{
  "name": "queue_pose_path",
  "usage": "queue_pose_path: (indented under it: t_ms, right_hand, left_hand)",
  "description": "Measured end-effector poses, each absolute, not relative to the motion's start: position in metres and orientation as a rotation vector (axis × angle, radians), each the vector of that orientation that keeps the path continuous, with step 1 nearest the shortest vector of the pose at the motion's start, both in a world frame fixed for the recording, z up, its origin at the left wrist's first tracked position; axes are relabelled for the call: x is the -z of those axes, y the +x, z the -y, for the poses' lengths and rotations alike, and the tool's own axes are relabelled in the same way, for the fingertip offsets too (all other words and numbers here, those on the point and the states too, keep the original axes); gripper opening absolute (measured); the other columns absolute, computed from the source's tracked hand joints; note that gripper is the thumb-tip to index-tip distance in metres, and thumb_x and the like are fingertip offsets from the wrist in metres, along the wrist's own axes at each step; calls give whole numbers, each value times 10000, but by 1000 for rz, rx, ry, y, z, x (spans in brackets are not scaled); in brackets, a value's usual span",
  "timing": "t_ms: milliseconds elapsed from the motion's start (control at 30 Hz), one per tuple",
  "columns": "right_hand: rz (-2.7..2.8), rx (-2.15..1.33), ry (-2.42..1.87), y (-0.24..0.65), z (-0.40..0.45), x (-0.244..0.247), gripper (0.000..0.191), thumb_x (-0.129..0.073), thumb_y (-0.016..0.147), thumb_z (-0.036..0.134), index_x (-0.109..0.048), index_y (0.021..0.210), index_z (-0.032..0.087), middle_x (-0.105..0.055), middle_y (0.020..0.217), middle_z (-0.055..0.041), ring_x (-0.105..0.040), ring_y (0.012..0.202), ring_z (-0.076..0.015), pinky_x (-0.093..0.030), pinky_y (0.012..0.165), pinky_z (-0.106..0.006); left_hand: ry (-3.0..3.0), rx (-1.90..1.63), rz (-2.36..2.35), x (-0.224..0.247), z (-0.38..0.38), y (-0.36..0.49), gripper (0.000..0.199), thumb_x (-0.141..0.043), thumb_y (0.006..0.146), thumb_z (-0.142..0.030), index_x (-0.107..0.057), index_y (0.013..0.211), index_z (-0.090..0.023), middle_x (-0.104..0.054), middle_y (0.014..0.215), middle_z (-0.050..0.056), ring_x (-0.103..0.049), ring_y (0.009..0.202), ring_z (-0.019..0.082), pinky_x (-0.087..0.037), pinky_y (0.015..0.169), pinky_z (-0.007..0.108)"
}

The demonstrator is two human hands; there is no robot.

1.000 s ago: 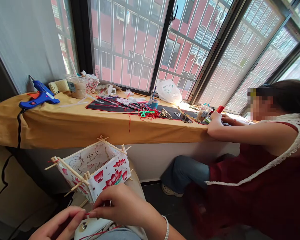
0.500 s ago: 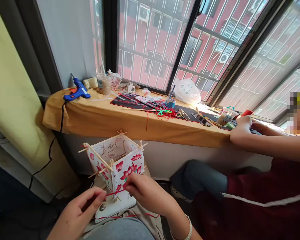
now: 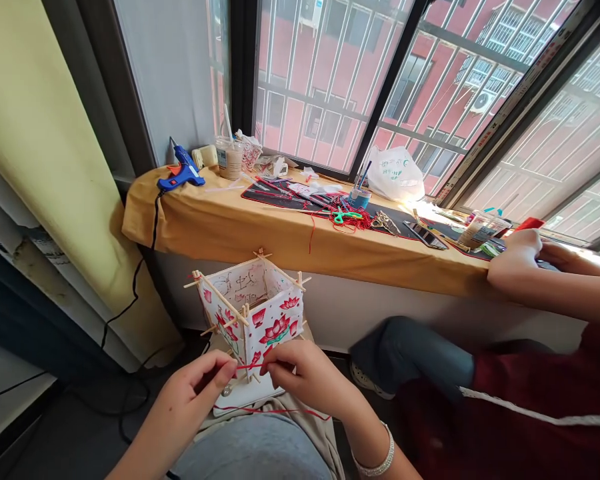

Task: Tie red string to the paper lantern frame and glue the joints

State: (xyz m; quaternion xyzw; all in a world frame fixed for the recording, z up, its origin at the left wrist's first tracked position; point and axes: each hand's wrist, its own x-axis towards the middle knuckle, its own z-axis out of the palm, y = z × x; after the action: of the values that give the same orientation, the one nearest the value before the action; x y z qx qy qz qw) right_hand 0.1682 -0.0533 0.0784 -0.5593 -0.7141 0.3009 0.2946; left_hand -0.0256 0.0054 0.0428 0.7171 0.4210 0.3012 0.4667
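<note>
Just above the person's grey trousers (image 3: 253,450), the left hand (image 3: 187,397) and right hand (image 3: 303,380) each pinch a red thread (image 3: 250,366) in a closed grip, holding it stretched across the near side of a paper lantern (image 3: 275,337). The fingers hide where the thread meets the lantern. Framed with wooden sticks and painted with red lotuses, the lantern stands upright on a white base (image 3: 245,397) in the lap, its open top showing dark marks on an inner wall.

To the left, a black cable (image 3: 130,380) trails across the floor. To the right, a co-worker's denim-clad knee (image 3: 410,353) sits well beside the lantern.

Farther off, a mustard cloth covers the surface (image 3: 280,243) beneath the windows. On it stand a clear cup (image 3: 230,160) of pale liquid with a straw, a blue pot (image 3: 360,198) holding brushes, and a white plastic bag (image 3: 395,175). At the far right, the co-worker's hands (image 3: 515,263) rest on the surface, their contents hard to make out.
</note>
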Motion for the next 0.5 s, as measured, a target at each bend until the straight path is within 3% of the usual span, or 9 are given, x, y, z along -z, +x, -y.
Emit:
queue_pose_path:
  t_ms: [267,500]
  right_hand:
    - [1706,-966,-1479,168,55,-78,279,-408,746,58,-672,774,147,-583,559,18,-497,523,-80,-377,542,-165]
    - [1701,-1029,-1422,168,54,-80,161,-478,811,147,-637,787,147,-591,628,12,-495,568,-81,-378,549,-168]
  left_hand:
    - [1717,-757,-1033,-51,-4,-22,383,-508,746,-542,-606,633,-190,-507,552,-22,-411,513,121,-361,468,187]
    - [1676,-686,-1032,-47,-3,-22,430,-473,760,-581,-598,650,-185,-455,544,-32,-407,513,117,-333,461,187]
